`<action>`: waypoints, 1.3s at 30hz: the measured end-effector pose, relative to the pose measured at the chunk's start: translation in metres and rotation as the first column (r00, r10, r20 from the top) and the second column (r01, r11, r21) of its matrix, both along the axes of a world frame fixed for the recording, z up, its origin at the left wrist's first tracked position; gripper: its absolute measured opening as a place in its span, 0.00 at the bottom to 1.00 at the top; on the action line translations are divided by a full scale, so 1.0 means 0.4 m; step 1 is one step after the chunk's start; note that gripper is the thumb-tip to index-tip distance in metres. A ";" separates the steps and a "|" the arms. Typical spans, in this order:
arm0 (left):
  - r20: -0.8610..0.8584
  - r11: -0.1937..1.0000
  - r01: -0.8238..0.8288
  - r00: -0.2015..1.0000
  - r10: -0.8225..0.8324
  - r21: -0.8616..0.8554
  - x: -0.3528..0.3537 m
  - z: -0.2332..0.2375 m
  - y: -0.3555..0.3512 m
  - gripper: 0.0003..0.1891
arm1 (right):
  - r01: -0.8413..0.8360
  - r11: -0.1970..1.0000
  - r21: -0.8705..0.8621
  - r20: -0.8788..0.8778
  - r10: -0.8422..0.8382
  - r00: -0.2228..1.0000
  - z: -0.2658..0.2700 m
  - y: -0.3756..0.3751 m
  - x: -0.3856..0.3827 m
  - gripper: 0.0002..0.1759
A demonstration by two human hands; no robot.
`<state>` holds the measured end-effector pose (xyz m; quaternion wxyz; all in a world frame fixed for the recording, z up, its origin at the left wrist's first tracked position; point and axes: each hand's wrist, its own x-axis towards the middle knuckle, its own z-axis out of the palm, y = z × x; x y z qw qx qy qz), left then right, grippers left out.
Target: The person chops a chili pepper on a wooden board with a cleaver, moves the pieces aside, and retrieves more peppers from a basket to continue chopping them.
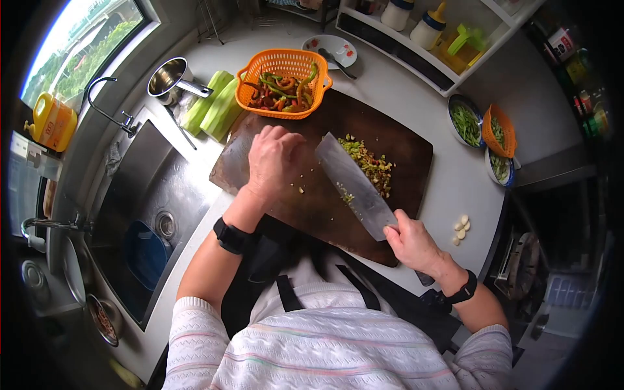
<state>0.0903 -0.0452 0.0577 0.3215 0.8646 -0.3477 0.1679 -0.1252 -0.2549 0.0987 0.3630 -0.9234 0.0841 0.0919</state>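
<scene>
My right hand (415,244) grips the handle end of a cleaver (354,188), its broad blade slanting up and left over a dark wooden cutting board (403,140). Bits of chopped vegetable cling to the blade. Along the blade's far side lies a pile of chopped red and green peppers (372,166). My left hand (276,156) hovers over the left part of the board with its fingers curled together; what they hold, if anything, is hidden. Just beyond it stands an orange plastic basket (283,114) holding whole red and green peppers (279,91).
Peeled green gourds (221,110) and a steel pot (170,77) are left of the basket. A sink (188,175) is at left. Garlic cloves (461,229) lie on the right counter, below bowls of cut greens (465,123). A plate (341,47) sits behind.
</scene>
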 end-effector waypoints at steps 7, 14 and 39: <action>0.094 0.956 -0.125 0.990 0.103 0.265 0.283 0.043 -0.010 0.07 | -0.082 0.997 -0.006 -0.054 0.082 0.995 -0.039 0.029 0.024 0.12; -0.279 0.833 -0.081 0.921 0.273 0.548 0.332 0.096 -0.161 0.14 | -0.011 0.977 -0.212 -0.027 0.005 1.000 -0.034 0.007 0.007 0.10; -0.863 0.725 -0.472 0.222 -0.453 -0.502 0.340 0.055 -0.012 0.07 | -0.020 0.992 -0.128 -0.023 0.017 1.000 -0.062 -0.019 0.012 0.12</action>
